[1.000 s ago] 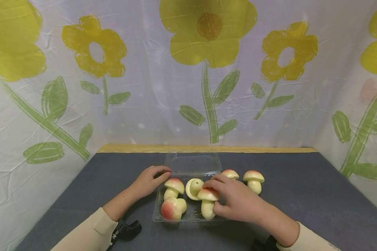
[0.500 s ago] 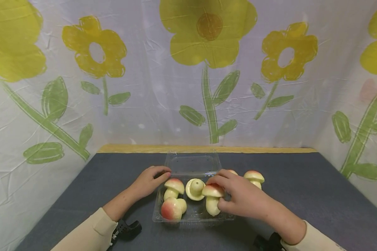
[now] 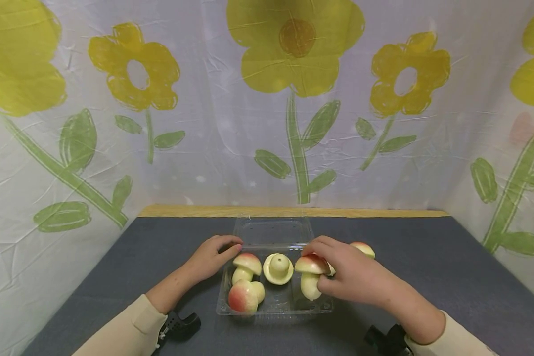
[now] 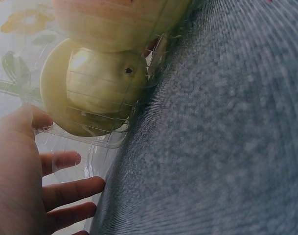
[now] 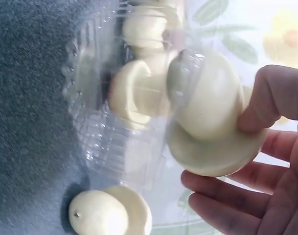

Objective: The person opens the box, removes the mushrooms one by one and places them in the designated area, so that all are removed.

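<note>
My right hand (image 3: 353, 272) grips a toy mushroom (image 3: 310, 284) with a red-tinged cap and pale stem, over the right end of a clear plastic box (image 3: 278, 312). In the right wrist view, thumb and fingers hold this mushroom (image 5: 210, 103) around its cap. My left hand (image 3: 210, 258) rests at the box's left back corner; in the left wrist view its fingers (image 4: 73, 193) are fairly straight, with the thumb by the clear wall. Inside the box are a back-left mushroom (image 3: 246, 267), a front-left one (image 3: 244, 296) lying on its side, and a stem-up one (image 3: 278, 269) in the middle.
The clear lid (image 3: 273, 231) lies folded back behind the box. Right of the box, another mushroom (image 3: 365, 248) sits on the dark tablecloth (image 3: 427, 277), partly covered by my right hand. A flower-printed curtain (image 3: 213, 148) surrounds the table's back and sides.
My right hand has shifted right with the mushroom, from beside the stem-up one toward the box's right end. It now covers more of the mushrooms outside. My left hand stays still.
</note>
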{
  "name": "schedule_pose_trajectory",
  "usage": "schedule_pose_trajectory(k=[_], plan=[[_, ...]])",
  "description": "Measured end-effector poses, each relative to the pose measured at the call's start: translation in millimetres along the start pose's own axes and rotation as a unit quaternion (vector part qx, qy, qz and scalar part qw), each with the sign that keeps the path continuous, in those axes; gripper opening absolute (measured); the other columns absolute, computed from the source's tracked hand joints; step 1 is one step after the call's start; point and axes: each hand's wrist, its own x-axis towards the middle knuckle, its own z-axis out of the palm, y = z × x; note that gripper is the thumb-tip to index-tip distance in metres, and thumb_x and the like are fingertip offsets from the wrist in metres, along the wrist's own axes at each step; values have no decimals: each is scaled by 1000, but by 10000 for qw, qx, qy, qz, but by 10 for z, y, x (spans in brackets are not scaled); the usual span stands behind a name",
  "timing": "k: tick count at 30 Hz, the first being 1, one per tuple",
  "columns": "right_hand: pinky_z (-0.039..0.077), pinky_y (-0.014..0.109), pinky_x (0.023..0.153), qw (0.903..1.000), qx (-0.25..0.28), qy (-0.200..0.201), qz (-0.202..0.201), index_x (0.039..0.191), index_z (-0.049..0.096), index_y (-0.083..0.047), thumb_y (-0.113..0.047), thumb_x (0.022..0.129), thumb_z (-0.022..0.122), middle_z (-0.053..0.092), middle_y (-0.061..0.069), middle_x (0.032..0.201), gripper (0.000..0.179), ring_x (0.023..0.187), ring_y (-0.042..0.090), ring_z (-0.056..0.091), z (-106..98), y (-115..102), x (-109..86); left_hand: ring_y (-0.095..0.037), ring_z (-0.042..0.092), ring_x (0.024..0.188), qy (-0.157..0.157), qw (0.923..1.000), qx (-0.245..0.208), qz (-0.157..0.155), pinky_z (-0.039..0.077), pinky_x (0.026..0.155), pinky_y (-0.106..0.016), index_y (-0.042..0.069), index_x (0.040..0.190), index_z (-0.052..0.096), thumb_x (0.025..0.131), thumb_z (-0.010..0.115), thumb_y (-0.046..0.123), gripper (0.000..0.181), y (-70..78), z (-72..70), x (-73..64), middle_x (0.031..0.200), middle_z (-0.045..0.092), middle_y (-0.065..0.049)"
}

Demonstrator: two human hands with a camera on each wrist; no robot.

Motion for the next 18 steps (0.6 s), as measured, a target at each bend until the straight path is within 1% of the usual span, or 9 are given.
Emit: schedule_pose_trajectory(k=[5,8,14,18], plan=[[46,26,70,9997,-137,-99,177,118,63,-23,-3,81,66,58,-16,108,42,80,2,53,-74,-4,-19,-22,61,110,-3,10000,43,-32,50,91,-48,14,130,70,107,56,44,41,7,3,1,122,68,1],[46,27,69,9991,-181,-202,317,120,63,-24,-4,82,67,58,-17,109,43,78,4,54,-119,-5,-33,-21,62,111,-6,10000,44,-84,50,91,-47,14,131,70,107,56,42,40,8,3,1,122,68,2],[46,30,71,9974,74,-469,551,123,62,-21,-1,85,68,59,-15,109,44,81,11,55,-198,14,-42,-23,62,113,71,9998,189,-26,50,92,-48,14,129,71,107,58,39,35,17,7,3,122,69,1],[45,30,71,9967,123,-554,579,122,62,-21,0,84,68,58,-13,108,43,82,10,54,-237,38,-56,-25,62,114,95,9997,234,4,49,93,-49,14,128,72,107,58,36,33,15,11,8,122,69,1]])
